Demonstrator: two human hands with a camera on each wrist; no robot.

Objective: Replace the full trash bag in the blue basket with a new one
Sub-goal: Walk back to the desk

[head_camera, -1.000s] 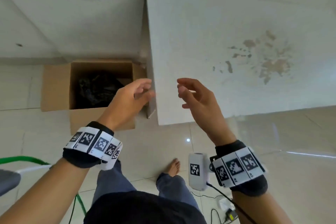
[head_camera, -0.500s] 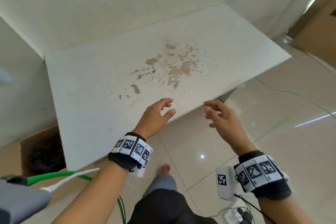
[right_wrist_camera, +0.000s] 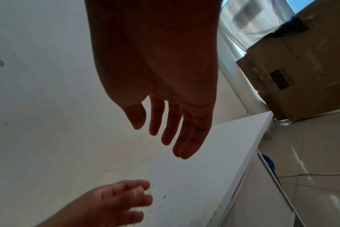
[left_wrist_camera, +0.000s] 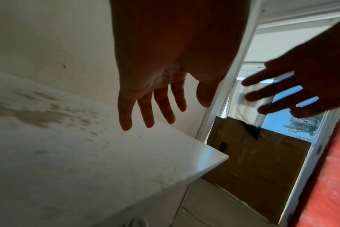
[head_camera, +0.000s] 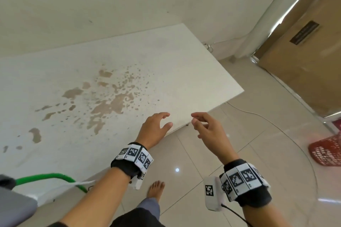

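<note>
Both hands are raised in the air and hold nothing. In the head view my left hand (head_camera: 162, 121) hovers over the front edge of the white stained table (head_camera: 92, 72), fingers loosely spread. My right hand (head_camera: 201, 123) hangs just right of it, over the floor, with relaxed, slightly bent fingers. The wrist views show the same: left hand (left_wrist_camera: 157, 107) and right hand (right_wrist_camera: 165, 130) with straight fingers and empty palms. A blue sliver (right_wrist_camera: 270, 165) shows below the table's far end; I cannot tell whether it is the blue basket. No trash bag is in view.
A red mesh basket (head_camera: 328, 151) stands on the tiled floor at the right. Brown cardboard (head_camera: 304, 57) covers the doorway beyond the table's corner. A green-framed chair (head_camera: 46, 177) is at the lower left, and a white cable (head_camera: 245, 110) runs across the floor. My bare foot (head_camera: 156, 188) is below.
The view has swung right, from the cardboard box with the black bag to the table's right end and the red basket. Both hands stayed raised and empty.
</note>
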